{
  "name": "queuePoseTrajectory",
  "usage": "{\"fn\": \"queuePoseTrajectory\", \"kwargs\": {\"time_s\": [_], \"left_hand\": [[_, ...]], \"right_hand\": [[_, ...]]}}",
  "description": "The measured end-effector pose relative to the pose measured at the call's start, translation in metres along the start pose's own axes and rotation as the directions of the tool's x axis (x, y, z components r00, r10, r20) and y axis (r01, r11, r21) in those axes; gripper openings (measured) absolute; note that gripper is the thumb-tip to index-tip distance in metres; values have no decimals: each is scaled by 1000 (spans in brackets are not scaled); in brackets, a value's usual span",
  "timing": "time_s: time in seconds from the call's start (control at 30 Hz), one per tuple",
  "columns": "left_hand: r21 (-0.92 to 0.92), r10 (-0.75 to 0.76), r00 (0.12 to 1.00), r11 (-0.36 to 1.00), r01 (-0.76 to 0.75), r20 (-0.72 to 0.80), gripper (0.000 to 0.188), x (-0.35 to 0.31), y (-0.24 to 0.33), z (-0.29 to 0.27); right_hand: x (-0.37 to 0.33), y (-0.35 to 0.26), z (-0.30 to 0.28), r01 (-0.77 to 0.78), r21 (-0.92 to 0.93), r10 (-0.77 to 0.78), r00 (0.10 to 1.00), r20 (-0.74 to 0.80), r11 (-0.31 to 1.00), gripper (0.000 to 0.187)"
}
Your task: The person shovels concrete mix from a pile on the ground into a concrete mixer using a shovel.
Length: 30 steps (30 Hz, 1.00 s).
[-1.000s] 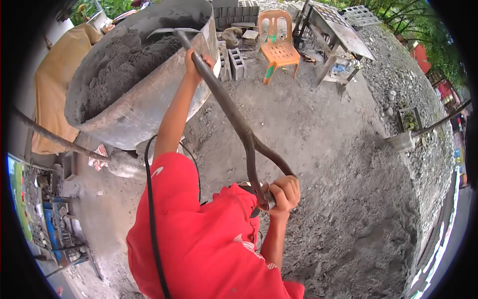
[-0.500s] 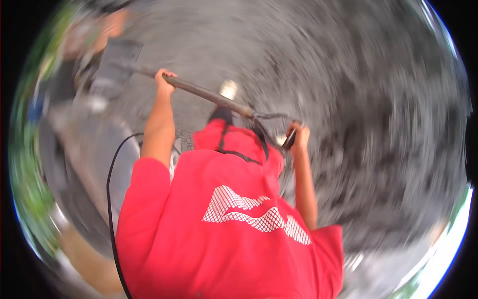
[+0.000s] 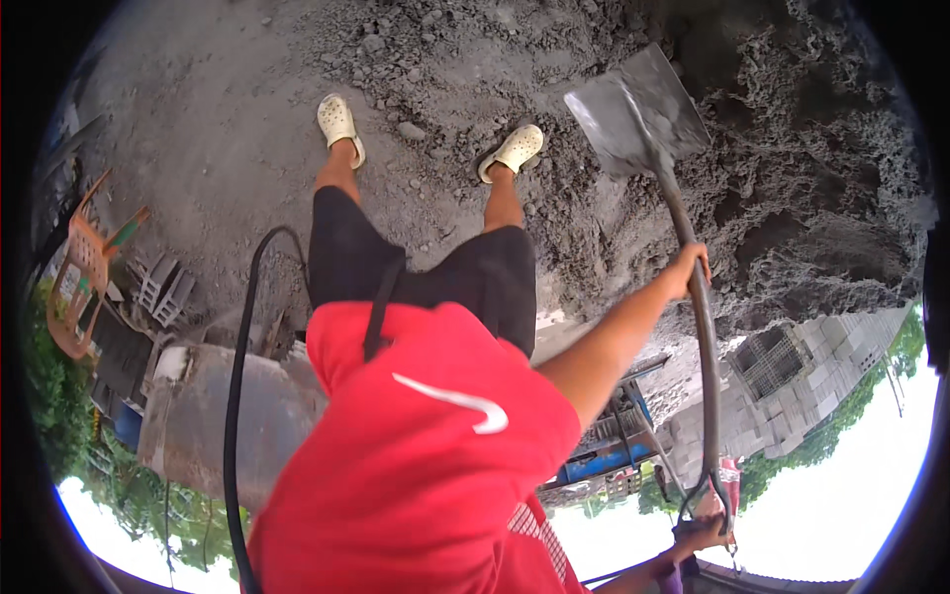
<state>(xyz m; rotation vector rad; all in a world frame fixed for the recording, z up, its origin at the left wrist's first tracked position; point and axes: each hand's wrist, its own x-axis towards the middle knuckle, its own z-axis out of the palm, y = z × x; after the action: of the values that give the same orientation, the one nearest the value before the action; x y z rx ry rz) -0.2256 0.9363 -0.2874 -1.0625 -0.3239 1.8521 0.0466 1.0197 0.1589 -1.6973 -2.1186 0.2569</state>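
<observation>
A long-handled shovel [image 3: 705, 346] stands along my right side, its flat grey blade [image 3: 638, 114] pointing away from me. Smears of grey material show on the blade, which carries no visible heap. My left hand [image 3: 686, 269] is wrapped round the middle of the shaft, its arm reaching across to the right. At the near end, my right hand [image 3: 705, 533] grips the loop-shaped handle, partly hidden behind it. Beneath and beside the blade lies a dark grey, lumpy mix [image 3: 792, 188], damp-looking in places.
My feet in cream clogs [image 3: 516, 148] stand on gritty ground with loose stones. An orange-brown plastic chair [image 3: 87, 259] and a rusty metal container [image 3: 213, 421] are at the left. Stacked grey blocks [image 3: 826, 371] stand at the right. A black cable [image 3: 237, 396] hangs at my left side.
The shovel has swung from pointing left to pointing away on my right, and both hands went with it, keeping their holds. My view has turned, and the legs and blade now show clearly.
</observation>
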Motion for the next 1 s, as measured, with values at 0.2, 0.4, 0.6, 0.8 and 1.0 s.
{"fn": "queuePoseTrajectory", "kwargs": {"time_s": [0.2,0.4,0.6,0.8,1.0], "left_hand": [[-22,48,958,998,-57,-282,24,106,129,-93],[4,347,891,932,-362,-291,14,113,331,-226],[257,501,728,865,-430,-468,13,50,397,-278],[528,719,533,692,-491,-446,12,-142,600,-220],[509,971,207,239,-827,-119,11,-497,618,-77]], "right_hand": [[88,31,170,591,-509,-568,792,222,626,16],[-18,32,470,111,-237,-66,980,190,965,10],[-72,101,537,-122,-142,178,845,505,982,5],[-256,39,690,-436,183,154,631,761,881,9],[-401,-150,691,-263,570,-397,497,772,778,15]]}}
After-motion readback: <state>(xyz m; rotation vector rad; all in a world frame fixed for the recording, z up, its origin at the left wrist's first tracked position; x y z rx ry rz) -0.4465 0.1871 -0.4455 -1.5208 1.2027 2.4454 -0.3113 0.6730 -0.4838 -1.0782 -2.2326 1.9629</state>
